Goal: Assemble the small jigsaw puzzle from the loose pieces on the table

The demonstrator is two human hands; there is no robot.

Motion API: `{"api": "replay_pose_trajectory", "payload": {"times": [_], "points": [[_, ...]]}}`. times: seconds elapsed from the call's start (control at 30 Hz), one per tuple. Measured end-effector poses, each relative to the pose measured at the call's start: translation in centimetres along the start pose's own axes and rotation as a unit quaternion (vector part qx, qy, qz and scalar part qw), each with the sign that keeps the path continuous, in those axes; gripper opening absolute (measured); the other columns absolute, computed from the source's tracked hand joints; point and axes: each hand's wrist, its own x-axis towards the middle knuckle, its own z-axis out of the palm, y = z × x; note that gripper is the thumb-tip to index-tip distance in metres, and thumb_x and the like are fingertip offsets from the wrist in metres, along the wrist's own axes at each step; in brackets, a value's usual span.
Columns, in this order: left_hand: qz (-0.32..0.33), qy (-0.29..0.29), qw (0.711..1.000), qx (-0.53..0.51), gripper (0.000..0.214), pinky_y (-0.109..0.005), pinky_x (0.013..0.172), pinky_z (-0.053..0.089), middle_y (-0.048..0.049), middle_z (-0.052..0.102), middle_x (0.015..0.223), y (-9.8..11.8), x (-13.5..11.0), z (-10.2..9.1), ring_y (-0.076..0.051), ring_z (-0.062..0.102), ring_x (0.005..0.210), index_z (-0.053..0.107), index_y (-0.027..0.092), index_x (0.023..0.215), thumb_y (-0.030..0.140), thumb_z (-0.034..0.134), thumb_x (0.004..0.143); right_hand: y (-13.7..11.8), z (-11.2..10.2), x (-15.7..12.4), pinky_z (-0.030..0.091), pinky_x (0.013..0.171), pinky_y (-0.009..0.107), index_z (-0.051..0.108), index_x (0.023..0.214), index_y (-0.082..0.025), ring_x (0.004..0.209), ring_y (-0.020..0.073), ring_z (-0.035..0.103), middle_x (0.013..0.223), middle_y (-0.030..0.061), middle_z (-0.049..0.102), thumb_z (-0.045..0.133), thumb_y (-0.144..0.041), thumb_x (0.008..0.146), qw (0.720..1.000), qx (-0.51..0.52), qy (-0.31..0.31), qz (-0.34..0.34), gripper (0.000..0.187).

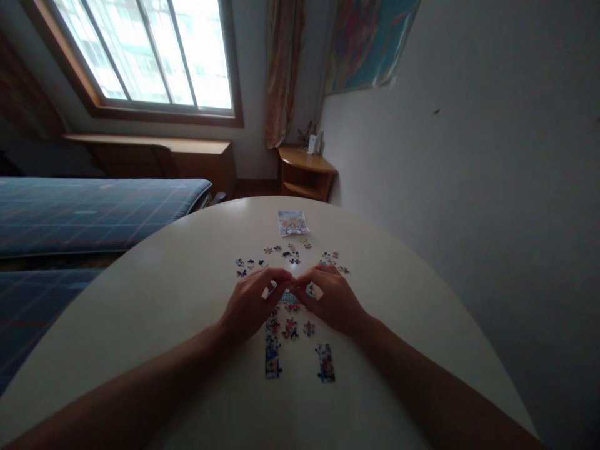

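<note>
My left hand [253,301] and my right hand [332,300] meet over the middle of the puzzle pieces, thumbs and fingers pinched together. A small puzzle piece [294,286] shows between the fingertips, mostly covered by them. Just below lies a partly joined puzzle section [290,297], its sides hidden by the hands. From my left hand a joined strip [272,353] runs toward me. A shorter joined strip [326,363] lies at the lower right. Between them are a small cluster [290,329] and a loose piece [309,328].
Several loose pieces [294,255] are scattered beyond my hands, with more to the left [240,273] and right [330,255]. A printed picture sheet [293,223] lies farther back on the round white table [187,275]. A plaid mattress [94,212] stands left, a wall [469,187] right.
</note>
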Motion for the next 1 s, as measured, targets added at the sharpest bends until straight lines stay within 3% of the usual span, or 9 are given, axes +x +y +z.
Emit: {"api": "replay_pose_trajectory", "payload": {"times": [0.2, 0.43, 0.6, 0.73, 0.87, 1.0], "points": [[-0.012, -0.025, 0.997, -0.076, 0.011, -0.026, 0.074, 0.056, -0.0040, 0.075, 0.093, 0.1, 0.0, -0.4, -0.013, 0.070, 0.078, 0.064, 0.018, 0.100, 0.024, 0.057, 0.094, 0.7, -1.5, -0.1, 0.042, 0.080, 0.034, 0.064, 0.084, -0.025, 0.076, 0.0163, 0.063, 0.076, -0.0010, 0.071, 0.061, -0.027, 0.092, 0.993, -0.065, 0.034, -0.093, 0.009], [-0.029, -0.085, 0.990, -0.110, 0.014, -0.029, 0.079, 0.055, -0.0032, 0.075, 0.090, 0.1, 0.2, -0.7, -0.015, 0.070, 0.084, 0.068, 0.020, 0.099, 0.025, 0.056, 0.093, 0.8, -2.4, -0.4, 0.040, 0.083, 0.035, 0.066, 0.097, -0.030, 0.081, 0.0159, 0.062, 0.084, -0.0035, 0.073, 0.061, -0.029, 0.093, 0.979, -0.105, 0.038, -0.170, 0.006], [-0.035, -0.085, 0.987, -0.133, 0.011, -0.028, 0.073, 0.055, -0.0032, 0.072, 0.081, 0.2, 0.4, -0.7, -0.015, 0.067, 0.075, 0.069, 0.018, 0.091, 0.026, 0.061, 0.089, 0.8, -2.0, -0.3, 0.039, 0.083, 0.033, 0.064, 0.096, -0.027, 0.082, 0.0152, 0.061, 0.084, -0.0026, 0.072, 0.062, -0.026, 0.092, 0.980, -0.099, 0.036, -0.170, 0.004], [-0.082, -0.077, 0.982, -0.148, 0.008, -0.025, 0.070, 0.056, -0.0022, 0.072, 0.078, -0.2, 0.4, -0.3, -0.013, 0.067, 0.071, 0.068, 0.017, 0.087, 0.024, 0.065, 0.086, 0.9, -1.5, -0.1, 0.040, 0.083, 0.034, 0.064, 0.097, -0.025, 0.082, 0.0158, 0.061, 0.086, -0.0013, 0.072, 0.064, -0.025, 0.091, 0.979, -0.102, 0.044, -0.170, 0.006], [-0.129, -0.049, 0.976, -0.166, 0.007, -0.024, 0.068, 0.056, -0.0012, 0.072, 0.074, -0.5, 0.5, -0.1, -0.013, 0.067, 0.068, 0.068, 0.017, 0.081, 0.023, 0.067, 0.083, 0.8, -1.1, -0.1, 0.041, 0.084, 0.035, 0.062, 0.101, -0.022, 0.085, 0.0183, 0.062, 0.088, 0.0016, 0.072, 0.069, -0.034, 0.087, 0.984, -0.090, 0.047, -0.149, 0.020], [-0.146, -0.054, 0.972, -0.174, 0.006, -0.023, 0.068, 0.056, -0.0006, 0.073, 0.073, -0.5, 0.5, -0.1, -0.013, 0.068, 0.067, 0.070, 0.018, 0.079, 0.024, 0.070, 0.081, 0.7, -1.0, -0.2, 0.041, 0.086, 0.036, 0.062, 0.099, -0.022, 0.084, 0.0177, 0.062, 0.088, 0.0011, 0.073, 0.068, -0.033, 0.089, 0.985, -0.084, 0.039, -0.143, 0.016]]}}
